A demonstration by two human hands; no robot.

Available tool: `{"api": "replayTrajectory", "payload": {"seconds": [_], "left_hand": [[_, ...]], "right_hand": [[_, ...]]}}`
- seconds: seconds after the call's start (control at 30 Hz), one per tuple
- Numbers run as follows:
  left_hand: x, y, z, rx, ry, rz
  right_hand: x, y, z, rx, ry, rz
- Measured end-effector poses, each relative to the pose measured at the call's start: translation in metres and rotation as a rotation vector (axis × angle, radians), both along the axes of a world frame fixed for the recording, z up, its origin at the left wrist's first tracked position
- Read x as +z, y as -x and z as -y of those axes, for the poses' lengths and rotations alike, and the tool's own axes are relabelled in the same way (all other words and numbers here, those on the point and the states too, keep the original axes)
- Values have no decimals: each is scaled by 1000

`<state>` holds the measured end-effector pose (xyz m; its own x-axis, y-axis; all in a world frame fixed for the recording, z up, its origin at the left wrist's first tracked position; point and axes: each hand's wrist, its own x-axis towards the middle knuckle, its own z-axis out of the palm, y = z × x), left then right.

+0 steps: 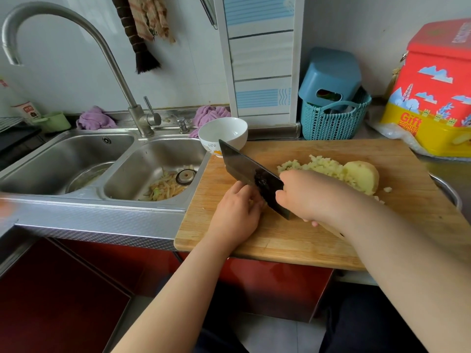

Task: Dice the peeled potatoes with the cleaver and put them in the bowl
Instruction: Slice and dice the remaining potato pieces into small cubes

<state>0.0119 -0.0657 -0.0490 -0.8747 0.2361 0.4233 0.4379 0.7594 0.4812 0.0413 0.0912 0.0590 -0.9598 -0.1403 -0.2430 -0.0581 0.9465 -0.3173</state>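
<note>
— What do our hands hold?
— Our right hand (305, 197) wraps its grip round the cleaver (251, 174); our left hand (235, 212) presses something hidden beside the blade.
— And the potatoes?
— Diced potato (321, 165) and a potato half (362, 178) at three o'clock on the board (293, 240); the bowl (223, 135) at twelve. A "Gift Cookies" tin (433, 98) stands beyond.

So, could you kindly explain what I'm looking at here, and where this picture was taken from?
No machine here: a camera worn on a person's head looks down at their two bare hands. The right hand grips a cleaver; the left hand rests on a wooden cutting board, steadying something the blade hides. Behind lie diced potato and a peeled potato piece. A white bowl, which looks empty, stands at the board's far corner, beside a sink holding peelings.
</note>
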Motion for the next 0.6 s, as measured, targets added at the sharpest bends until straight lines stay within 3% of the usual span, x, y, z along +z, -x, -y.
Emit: {"api": "replayTrajectory", "payload": {"seconds": [0.17, 0.6], "left_hand": [[-2, -4, 2, 11, -30, -88], [-3, -5, 1, -23, 71, -160]], "right_hand": [[-3, 2, -12, -100, 163, 21], [19, -11, -5, 37, 33, -68]]}}
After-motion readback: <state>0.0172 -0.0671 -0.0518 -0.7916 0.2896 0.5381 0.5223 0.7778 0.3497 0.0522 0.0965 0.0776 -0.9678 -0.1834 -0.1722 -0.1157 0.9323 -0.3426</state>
